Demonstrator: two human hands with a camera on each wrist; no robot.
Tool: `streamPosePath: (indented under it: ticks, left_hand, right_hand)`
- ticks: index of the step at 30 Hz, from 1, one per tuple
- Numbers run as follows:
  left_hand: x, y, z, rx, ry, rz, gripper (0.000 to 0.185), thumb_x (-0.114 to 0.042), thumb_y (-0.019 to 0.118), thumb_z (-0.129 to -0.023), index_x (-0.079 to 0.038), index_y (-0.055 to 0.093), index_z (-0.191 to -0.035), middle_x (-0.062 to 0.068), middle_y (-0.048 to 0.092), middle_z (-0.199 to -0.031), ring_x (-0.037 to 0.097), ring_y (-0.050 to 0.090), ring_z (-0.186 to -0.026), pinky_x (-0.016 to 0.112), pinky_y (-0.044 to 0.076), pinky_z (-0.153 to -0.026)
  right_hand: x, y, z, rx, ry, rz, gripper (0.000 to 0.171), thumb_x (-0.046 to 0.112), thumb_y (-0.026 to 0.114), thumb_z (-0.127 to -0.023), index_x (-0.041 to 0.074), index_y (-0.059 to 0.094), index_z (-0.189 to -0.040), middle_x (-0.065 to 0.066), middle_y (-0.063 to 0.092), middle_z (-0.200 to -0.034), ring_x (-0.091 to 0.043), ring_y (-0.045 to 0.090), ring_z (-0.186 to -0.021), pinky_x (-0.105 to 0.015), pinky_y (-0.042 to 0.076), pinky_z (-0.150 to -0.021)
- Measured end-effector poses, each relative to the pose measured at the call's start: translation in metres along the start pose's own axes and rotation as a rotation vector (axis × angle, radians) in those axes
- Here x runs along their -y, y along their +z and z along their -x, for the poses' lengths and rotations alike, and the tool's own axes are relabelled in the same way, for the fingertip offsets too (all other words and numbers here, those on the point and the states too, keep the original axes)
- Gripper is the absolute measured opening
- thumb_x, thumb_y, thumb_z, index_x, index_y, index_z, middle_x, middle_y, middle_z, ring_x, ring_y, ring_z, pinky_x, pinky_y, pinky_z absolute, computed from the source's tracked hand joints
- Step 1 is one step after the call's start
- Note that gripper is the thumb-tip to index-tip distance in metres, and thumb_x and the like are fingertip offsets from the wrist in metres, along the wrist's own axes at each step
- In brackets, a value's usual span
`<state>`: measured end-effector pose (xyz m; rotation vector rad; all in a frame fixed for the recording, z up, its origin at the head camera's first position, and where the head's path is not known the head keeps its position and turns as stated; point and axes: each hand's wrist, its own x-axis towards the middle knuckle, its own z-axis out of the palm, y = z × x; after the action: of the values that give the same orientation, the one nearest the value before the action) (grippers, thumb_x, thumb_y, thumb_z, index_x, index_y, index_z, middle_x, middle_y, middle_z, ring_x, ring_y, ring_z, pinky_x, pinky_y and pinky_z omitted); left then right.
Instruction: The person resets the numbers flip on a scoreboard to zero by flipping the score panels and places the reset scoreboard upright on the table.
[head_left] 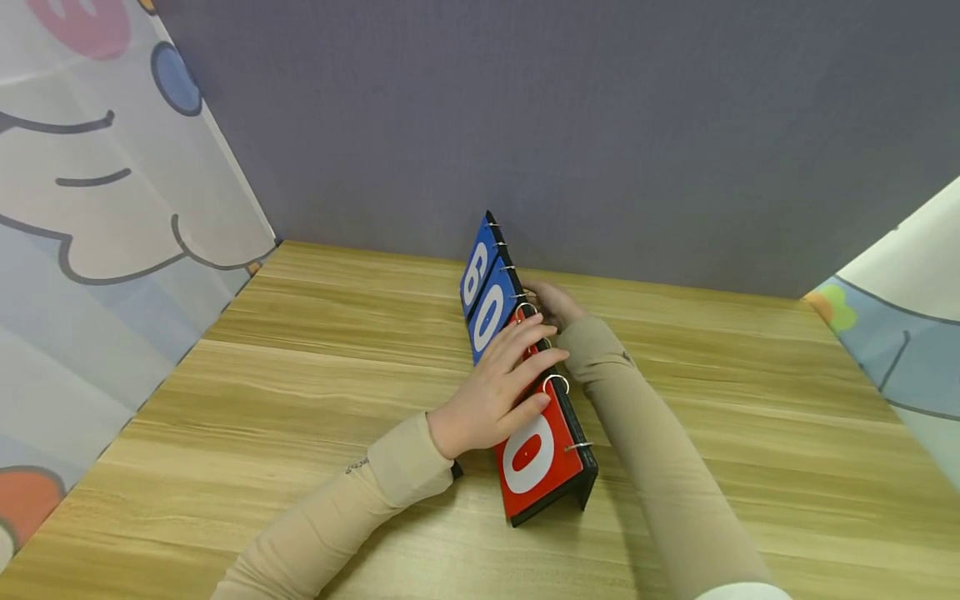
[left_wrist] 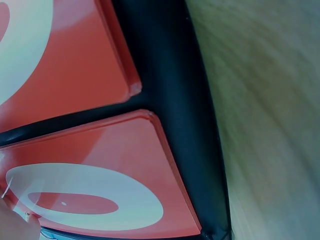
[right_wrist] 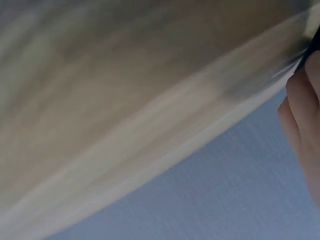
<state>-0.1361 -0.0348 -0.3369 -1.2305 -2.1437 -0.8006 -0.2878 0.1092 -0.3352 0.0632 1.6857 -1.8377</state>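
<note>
A flip scoreboard (head_left: pixel 540 450) stands tent-like on the table, with blue number cards (head_left: pixel 487 304) at its far end and red cards (head_left: pixel 528 458) nearer. Metal rings line its black top edge. My left hand (head_left: pixel 495 392) rests across the red cards, fingers stretched toward the rings and that edge. Red cards (left_wrist: pixel 95 195) with white zeros fill much of the left wrist view, a bit of finger (left_wrist: pixel 17 222) at its corner. Behind the board, my right hand (head_left: pixel 555 304) holds its black back; some fingertips are hidden. Curled fingers (right_wrist: pixel 302 102) meet a black edge in the right wrist view.
The wood-grain table (head_left: pixel 300 367) extends to both sides of the scoreboard. A grey partition (head_left: pixel 570 150) rises along its back edge. Printed cartoon cloth hangs at the left (head_left: pixel 97 217) and right. A small black object (head_left: pixel 457 471) shows beside the left cuff.
</note>
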Motion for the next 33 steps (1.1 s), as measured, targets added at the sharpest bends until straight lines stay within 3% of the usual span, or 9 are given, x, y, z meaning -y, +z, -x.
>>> streamPosePath:
  ticks: [4,8,11,17,22,24,26,29,33]
  left_hand:
    - [0.000,0.000,0.000,0.005,-0.001,0.003,0.059,-0.047,0.016,-0.102,-0.007,0.050,-0.129,0.018,0.039,-0.140,0.034,0.025,-0.140,0.046,0.018,-0.116]
    - [-0.001,-0.001,0.000,0.009,-0.004,0.004,0.059,-0.047,0.016,-0.102,-0.007,0.050,-0.129,0.018,0.040,-0.139,0.033,0.024,-0.141,0.046,0.018,-0.116]
    - [-0.002,-0.001,-0.001,0.014,-0.009,0.005,0.059,-0.047,0.016,-0.102,-0.008,0.049,-0.129,0.017,0.039,-0.140,0.032,0.023,-0.142,0.046,0.018,-0.116]
    - [-0.002,-0.001,-0.001,0.013,-0.013,0.009,0.059,-0.048,0.016,-0.101,-0.008,0.049,-0.129,0.016,0.038,-0.141,0.032,0.023,-0.142,0.047,0.017,-0.116]
    - [-0.001,-0.001,0.000,0.012,-0.014,0.008,0.059,-0.048,0.015,-0.101,-0.008,0.049,-0.129,0.016,0.038,-0.140,0.032,0.023,-0.142,0.047,0.018,-0.116]
    - [-0.001,-0.001,-0.001,0.016,-0.015,0.007,0.059,-0.048,0.015,-0.101,-0.008,0.049,-0.130,0.016,0.038,-0.141,0.032,0.023,-0.142,0.047,0.017,-0.116]
    - [-0.001,-0.001,-0.001,0.021,-0.014,0.004,0.059,-0.048,0.015,-0.101,-0.008,0.048,-0.130,0.016,0.038,-0.141,0.031,0.023,-0.142,0.046,0.017,-0.116]
    - [-0.001,0.000,-0.001,0.023,-0.014,0.004,0.060,-0.048,0.015,-0.101,-0.008,0.048,-0.130,0.016,0.038,-0.141,0.031,0.022,-0.142,0.046,0.017,-0.117]
    - [-0.001,0.000,-0.001,0.020,-0.014,0.005,0.060,-0.048,0.015,-0.101,-0.008,0.049,-0.130,0.017,0.039,-0.140,0.031,0.022,-0.142,0.047,0.017,-0.116]
  right_hand:
    - [-0.001,-0.001,0.002,-0.015,0.001,-0.111,0.023,0.029,0.038,-0.103,0.015,0.055,-0.108,-0.001,0.063,-0.095,-0.010,0.062,-0.072,-0.021,0.050,-0.064]
    - [0.002,0.000,0.007,-0.082,0.043,-0.075,0.042,0.032,0.039,-0.101,0.015,0.041,-0.139,-0.010,0.045,-0.141,-0.021,0.056,-0.111,-0.027,0.047,-0.089]
    - [0.007,0.002,0.015,-0.100,0.054,0.024,0.055,0.033,0.038,-0.101,0.008,0.027,-0.149,-0.011,0.025,-0.155,-0.025,0.043,-0.130,-0.029,0.042,-0.098]
    - [0.003,-0.012,0.004,-0.098,-0.014,0.119,0.048,0.034,0.046,-0.099,0.001,0.051,-0.133,-0.012,0.057,-0.132,-0.019,0.055,-0.118,-0.028,0.045,-0.097]
    - [-0.030,-0.096,-0.101,-0.108,-0.047,-0.019,0.029,0.036,0.067,-0.088,0.007,0.070,-0.092,0.001,0.069,-0.073,-0.012,0.065,-0.074,-0.027,0.052,-0.074]
    - [-0.037,-0.118,-0.129,-0.212,-0.106,-0.053,0.024,0.031,0.074,-0.082,0.008,0.070,-0.089,0.000,0.067,-0.074,-0.011,0.061,-0.063,-0.025,0.051,-0.062]
    - [-0.027,-0.108,-0.117,-0.385,-0.145,-0.015,0.028,0.026,0.076,-0.081,0.009,0.067,-0.101,-0.001,0.067,-0.084,-0.011,0.060,-0.067,-0.024,0.049,-0.062]
    - [-0.002,-0.061,-0.057,-0.581,-0.212,0.065,0.041,0.019,0.073,-0.083,0.006,0.058,-0.119,-0.007,0.063,-0.106,-0.012,0.058,-0.079,-0.021,0.048,-0.064]
    - [0.021,-0.016,-0.002,-0.710,-0.201,0.100,0.049,0.012,0.062,-0.091,0.003,0.045,-0.136,-0.014,0.053,-0.131,-0.017,0.058,-0.103,-0.020,0.049,-0.080]
